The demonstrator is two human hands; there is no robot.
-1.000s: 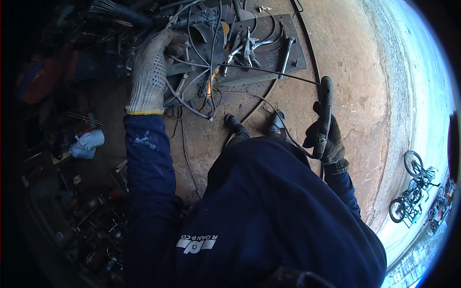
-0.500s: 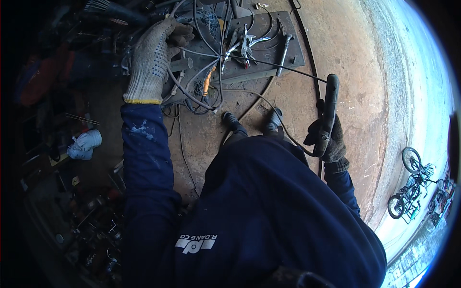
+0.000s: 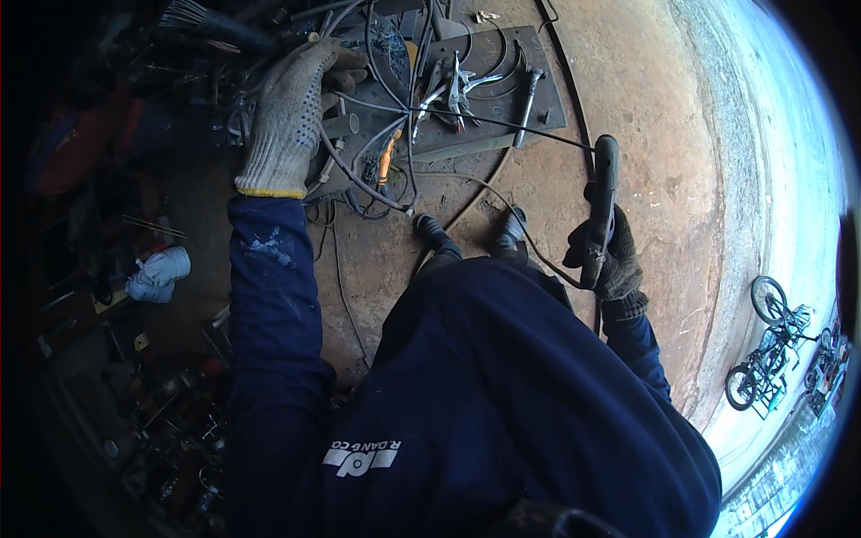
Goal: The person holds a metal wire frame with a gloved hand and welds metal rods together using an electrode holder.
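Observation:
My right hand (image 3: 621, 260), in a dark knitted glove, is closed round a welding electrode holder (image 3: 604, 202). From its top a thin dark electrode (image 3: 511, 124) runs left to the point where several bars of a bent metal rod frame (image 3: 359, 184) meet. Whether the tip touches the bars I cannot tell. My left hand (image 3: 291, 117), in a pale dotted glove, has its fingers curled on the frame's left side; the fingertips are partly hidden. Locking pliers (image 3: 459, 85) lie behind the electrode, and an orange-handled tool (image 3: 387, 157) lies by the frame's near side.
The steel plate worktop (image 3: 547, 85) carries a metal bar tool (image 3: 529, 106) at its right. A cable (image 3: 529, 238) trails from the holder across the floor. A wire brush-like bundle (image 3: 184, 13) is at the far left, a white cloth (image 3: 160, 272) below it. Motorbikes (image 3: 762, 350) stand at right.
My right hand and the electrode holder have shifted slightly left and away from me. The electrode still points at the crossing of the bars. My left hand has barely moved.

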